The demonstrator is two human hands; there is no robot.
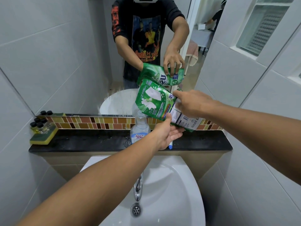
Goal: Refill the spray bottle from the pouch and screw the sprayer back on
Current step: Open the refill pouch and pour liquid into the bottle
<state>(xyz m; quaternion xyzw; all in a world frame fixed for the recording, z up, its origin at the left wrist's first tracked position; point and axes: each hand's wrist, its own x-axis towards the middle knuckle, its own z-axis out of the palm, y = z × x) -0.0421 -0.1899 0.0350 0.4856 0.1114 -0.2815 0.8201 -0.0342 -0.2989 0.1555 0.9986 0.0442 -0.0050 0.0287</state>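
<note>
My left hand (164,133) and right hand (192,103) both grip the tilted green pouch (156,101) over the open spray bottle (140,128).

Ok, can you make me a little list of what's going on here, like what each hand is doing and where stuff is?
left hand: supports tilted green refill pouch from below
right hand: grips pouch's upper end
clear plastic spray bottle: upright on black stone ledge, sprayer off
pouch corner: over bottle's open neck
yellow-green sponge: ledge's left end, small black-capped bottles on it
white sink: below ledge
</note>
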